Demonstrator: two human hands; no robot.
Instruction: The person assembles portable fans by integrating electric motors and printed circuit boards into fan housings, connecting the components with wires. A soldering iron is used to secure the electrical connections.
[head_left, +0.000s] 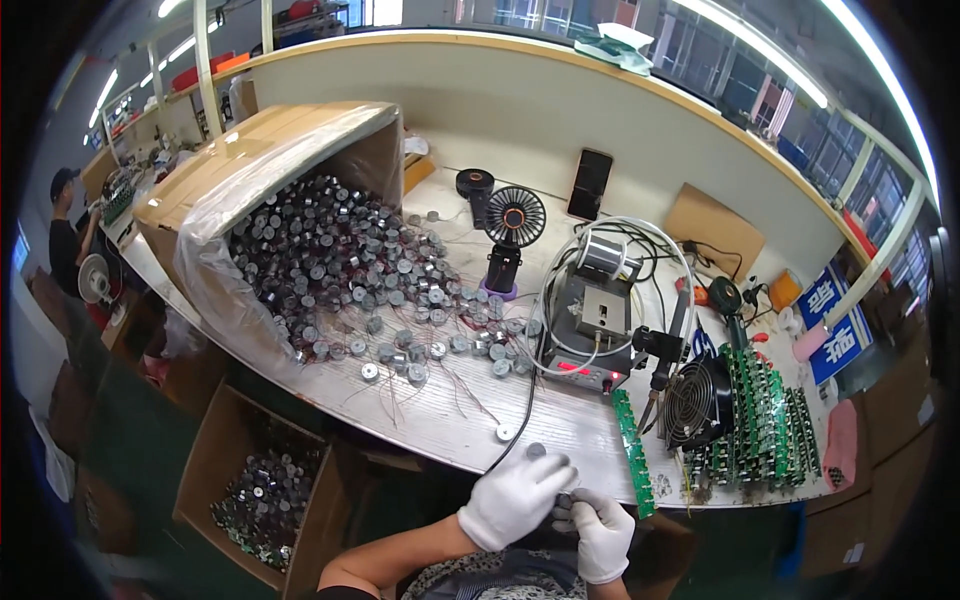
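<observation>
Below the worktop's [440, 420] near edge, both gloved hands meet. Left hand [515, 497] curled, fingertips pinching a small round metal part [563, 499]; right hand [603, 533] closed round its other side. Part likely light, rigid, smooth; grip the rim, spare the thin wires.

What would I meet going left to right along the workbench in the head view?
Tipped cardboard box → spilled pile of small metal cylinders → small black desk fan → soldering station → black square fan → stacked green circuit boards.
</observation>
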